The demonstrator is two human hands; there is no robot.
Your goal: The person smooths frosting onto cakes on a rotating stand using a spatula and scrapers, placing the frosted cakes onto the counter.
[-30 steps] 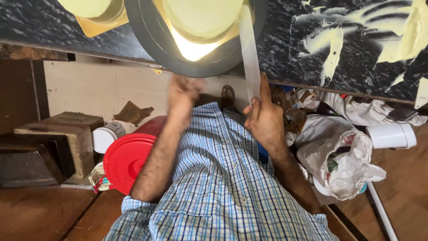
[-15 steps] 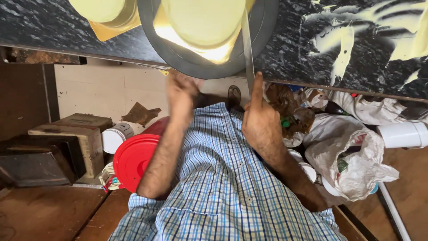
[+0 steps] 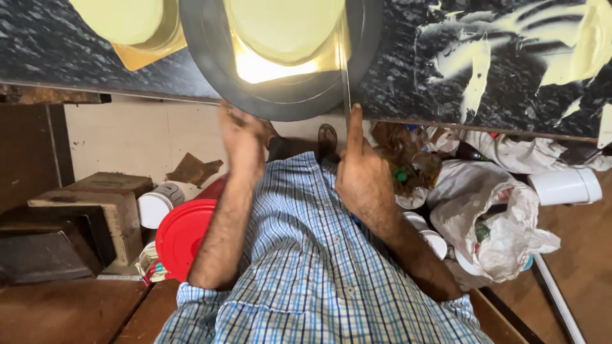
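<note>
While the right hand (image 3: 362,175) grips a long blade (image 3: 345,70) at twelve o'clock along the cream disc's (image 3: 284,28) edge, the left hand (image 3: 244,137) steadies the grey turntable's (image 3: 210,57) rim, fingers loosely curled.

Cluttered bakery kitchen: cream-smeared counter (image 3: 510,57).

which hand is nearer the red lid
Left. The left hand is up at the dark turntable's edge, above the red lid; the right hand is further across the body, holding a blade.
</note>
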